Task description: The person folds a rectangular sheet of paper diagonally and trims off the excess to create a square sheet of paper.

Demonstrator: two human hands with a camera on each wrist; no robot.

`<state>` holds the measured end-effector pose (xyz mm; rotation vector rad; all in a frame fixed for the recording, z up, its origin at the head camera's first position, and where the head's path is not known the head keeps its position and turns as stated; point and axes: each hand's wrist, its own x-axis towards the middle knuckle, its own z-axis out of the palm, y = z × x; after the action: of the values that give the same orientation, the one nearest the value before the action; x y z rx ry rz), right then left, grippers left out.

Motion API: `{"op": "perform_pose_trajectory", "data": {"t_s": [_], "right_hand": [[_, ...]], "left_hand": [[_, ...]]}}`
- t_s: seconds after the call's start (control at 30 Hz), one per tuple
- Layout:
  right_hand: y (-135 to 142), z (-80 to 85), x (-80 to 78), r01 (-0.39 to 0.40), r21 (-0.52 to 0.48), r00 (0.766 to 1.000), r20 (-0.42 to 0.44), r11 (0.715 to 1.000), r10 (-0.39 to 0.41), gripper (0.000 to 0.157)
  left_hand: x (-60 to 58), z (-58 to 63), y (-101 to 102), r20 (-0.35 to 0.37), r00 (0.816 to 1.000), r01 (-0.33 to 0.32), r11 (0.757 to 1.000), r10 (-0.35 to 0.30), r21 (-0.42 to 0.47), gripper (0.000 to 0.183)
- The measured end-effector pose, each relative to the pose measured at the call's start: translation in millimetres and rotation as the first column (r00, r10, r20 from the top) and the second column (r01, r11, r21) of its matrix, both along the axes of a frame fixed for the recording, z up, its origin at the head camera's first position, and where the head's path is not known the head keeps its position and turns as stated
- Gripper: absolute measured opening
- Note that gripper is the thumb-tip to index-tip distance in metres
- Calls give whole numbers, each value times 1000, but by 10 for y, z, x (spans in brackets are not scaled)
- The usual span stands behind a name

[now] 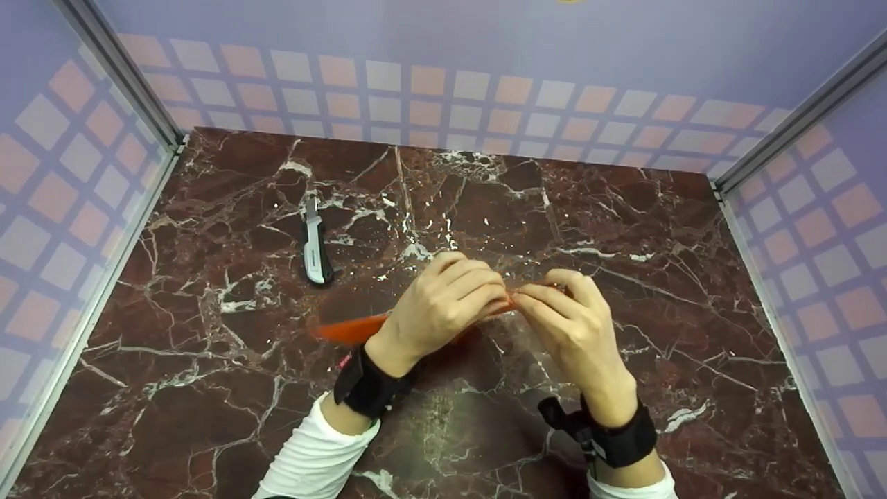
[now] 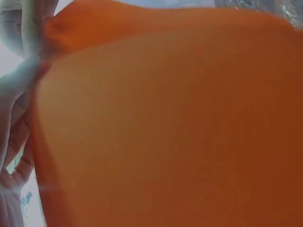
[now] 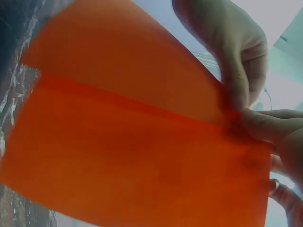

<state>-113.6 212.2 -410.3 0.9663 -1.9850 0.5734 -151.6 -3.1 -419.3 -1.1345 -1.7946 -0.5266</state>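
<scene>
- We take the utility knife [image 1: 316, 249] as our landmark: grey and black, it lies on the dark marbled desk [image 1: 187, 416], its narrow metal end toward the back wall [image 1: 429, 41].
- We find the orange sheet [image 1: 352, 328] nearer to the person than the knife, stretching from just below it out to its right; the two are apart.
- We see the left hand [image 1: 443, 305] to the right of the knife and nearer the person, its thumb and fingers pinching the sheet.
- We see the right hand [image 1: 572, 326] farther to the right of the knife, also pinching the sheet, with its fingertips close beside those of the left; both hands are grasping.
- In the right wrist view we make out two panels of the sheet meeting along a crease, with both thumbs at one end of it.
- We note a black strap on each wrist and white sleeves behind them, all on the person's side of the knife.
- Beyond the knife, we see pink and white squares along the lower back wall.
</scene>
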Motion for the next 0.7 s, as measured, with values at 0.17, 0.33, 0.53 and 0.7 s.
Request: {"op": "perform_pose_trajectory", "data": {"t_s": [0.17, 0.33, 0.53, 0.7], "right_hand": [[92, 30, -13, 10, 19, 999, 52, 1000, -11, 18], [251, 82, -30, 50, -56, 994, 105, 997, -44, 15], [495, 108, -56, 68, -185, 983, 178, 980, -35, 6], [681, 98, -87, 99, -250, 978, 204, 963, -48, 9]], "left_hand": [[-43, -46, 21, 67, 998, -15, 999, 18, -41, 10], [-165, -80, -98, 151, 988, -43, 999, 43, -2, 11], [-324, -107, -344, 216, 972, -108, 993, 97, 40, 13], [-393, -104, -552, 259, 954, -176, 981, 150, 82, 13]]}}
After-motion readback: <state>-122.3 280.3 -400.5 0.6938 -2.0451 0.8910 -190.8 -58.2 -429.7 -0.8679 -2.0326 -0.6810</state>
